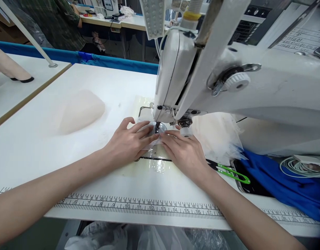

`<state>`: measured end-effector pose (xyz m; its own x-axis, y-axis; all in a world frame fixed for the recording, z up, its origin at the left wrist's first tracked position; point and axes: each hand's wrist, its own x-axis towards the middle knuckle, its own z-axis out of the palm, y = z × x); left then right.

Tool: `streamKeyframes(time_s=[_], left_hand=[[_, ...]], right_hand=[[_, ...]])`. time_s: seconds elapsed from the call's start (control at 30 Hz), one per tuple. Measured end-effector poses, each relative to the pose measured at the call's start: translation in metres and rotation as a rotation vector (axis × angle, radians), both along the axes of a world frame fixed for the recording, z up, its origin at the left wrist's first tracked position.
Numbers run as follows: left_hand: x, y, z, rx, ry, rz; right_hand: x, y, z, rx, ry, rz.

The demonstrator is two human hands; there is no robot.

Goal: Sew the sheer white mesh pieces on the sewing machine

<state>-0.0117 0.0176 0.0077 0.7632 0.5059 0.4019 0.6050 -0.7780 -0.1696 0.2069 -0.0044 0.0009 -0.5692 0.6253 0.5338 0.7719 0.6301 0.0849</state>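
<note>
My left hand (128, 142) lies flat on the table, fingers stretched toward the needle of a white sewing machine (175, 69). My right hand (184, 151) rests beside it, fingers extended, pressing on a small piece of thin white fabric (154, 140) under the presser foot (157, 127). Both hands' fingertips meet on that piece just in front of the needle. The fabric is mostly hidden by my fingers.
A pile of pale fabric pieces (79, 111) lies to the left on the white table (45, 152). More white pieces (217, 135) sit right of the needle. Green thread snips (234, 172), a dark phone (249, 184) and blue cloth (287, 184) lie at right. A ruler strip (139, 205) runs along the front edge. A person stands far back left.
</note>
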Motion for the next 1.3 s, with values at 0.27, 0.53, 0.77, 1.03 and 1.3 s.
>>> streamKeyframes(time_s=[0.27, 0.53, 0.77, 1.03, 1.3], left_hand=[[-0.001, -0.012, 0.001, 0.039, -0.032, -0.05], [-0.002, -0.009, 0.0, 0.037, -0.028, -0.04], [-0.001, -0.007, 0.002, -0.005, -0.013, -0.016], [-0.001, -0.002, 0.0, -0.001, -0.03, -0.023], [-0.002, 0.0, -0.001, 0.011, -0.042, -0.041]], right_hand=[[0.003, -0.006, 0.001, -0.026, -0.109, 0.029], [0.005, -0.005, 0.0, -0.037, -0.129, 0.025], [0.003, -0.004, 0.0, -0.037, -0.122, 0.014], [0.001, -0.002, 0.0, -0.028, -0.139, -0.003], [0.002, -0.001, -0.002, -0.03, -0.148, -0.019]])
